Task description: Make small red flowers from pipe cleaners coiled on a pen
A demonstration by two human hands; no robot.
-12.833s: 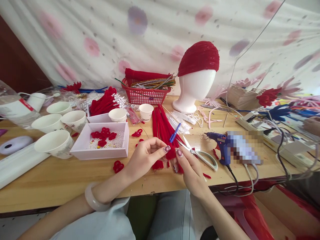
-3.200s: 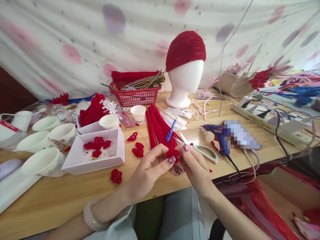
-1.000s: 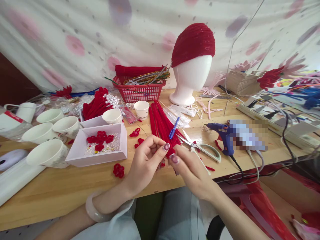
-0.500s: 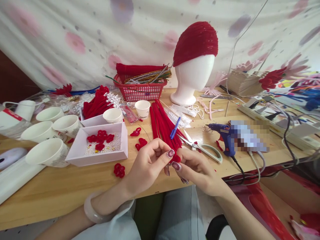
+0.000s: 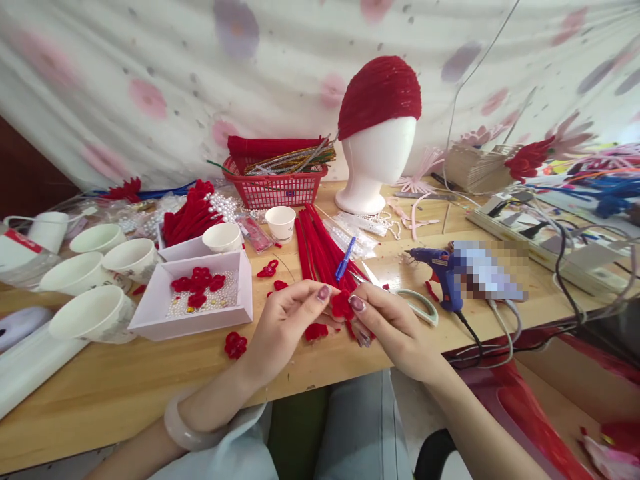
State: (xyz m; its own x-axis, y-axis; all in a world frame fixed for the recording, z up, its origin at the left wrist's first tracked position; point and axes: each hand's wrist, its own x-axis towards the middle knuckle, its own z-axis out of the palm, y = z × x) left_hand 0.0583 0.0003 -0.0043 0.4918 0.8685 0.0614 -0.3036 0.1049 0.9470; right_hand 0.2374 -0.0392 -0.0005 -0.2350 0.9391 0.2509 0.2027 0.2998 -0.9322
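A small red fuzzy pipe-cleaner flower is held up between my hands above the front of the table. My right hand pinches its right side between thumb and fingers. Thumb and index of my left hand close at the flower's left edge; the other fingers are partly hidden. Behind them lies a bundle of long red pipe cleaners, with a blue pen on top. Scissors rest just beyond my right hand. Another red flower lies left of my left hand.
A white box holds red flowers and pearl beads. Several paper cups stand at the left. Further back are a red basket and a white foam head with a red cap. A blue glue gun and cables lie right.
My hands have drawn slightly apart and turned the red flower, so its petals show more openly now. The whole view has shifted a little.
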